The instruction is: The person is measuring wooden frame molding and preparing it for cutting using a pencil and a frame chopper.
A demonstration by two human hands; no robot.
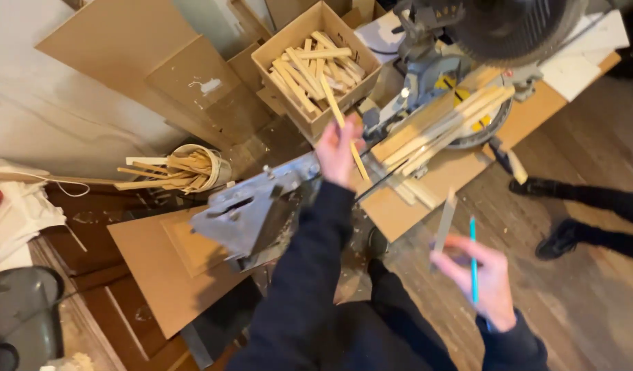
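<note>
Head view shows the left hand (338, 148) pinching a thin wood strip (344, 124), its top end over the cardboard box (289, 41). That box is already well filled with cut wood pieces (316, 65). The right hand (478, 275) is low and well apart, closed on a blue pencil (473, 257) and a flat pale stick (445, 220). A bundle of long strips (440, 124) lies on the miter saw (461, 62) (blade up), so I think more cutting is left. The table (399, 206) holds a few scraps. Someone else's dark shoes (560, 237) stand on the floor.
</note>
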